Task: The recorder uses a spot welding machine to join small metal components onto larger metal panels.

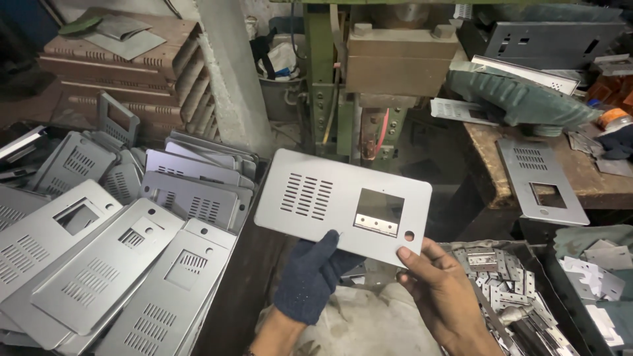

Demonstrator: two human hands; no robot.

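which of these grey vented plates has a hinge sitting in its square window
The plate held up by both hands, gloved left and bare right. Its window shows a hinge; the stacked plates show none.

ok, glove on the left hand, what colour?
Dark navy blue knit glove, gripping the grey slotted metal panel; the head view shows it best.

Flat grey sheet-metal panel [330, 198] w/ rounded corners is hanging in mid-air at centre of view, tilting slightly so its right end is dipping lower. Block of narrow vent slots is showing on its left half, a square cutout on its right half, plus a small round hole near bottom right corner. Small silvery hinge [376, 224] is sitting along the cutout's lower edge, lying flat & showing thru the opening.
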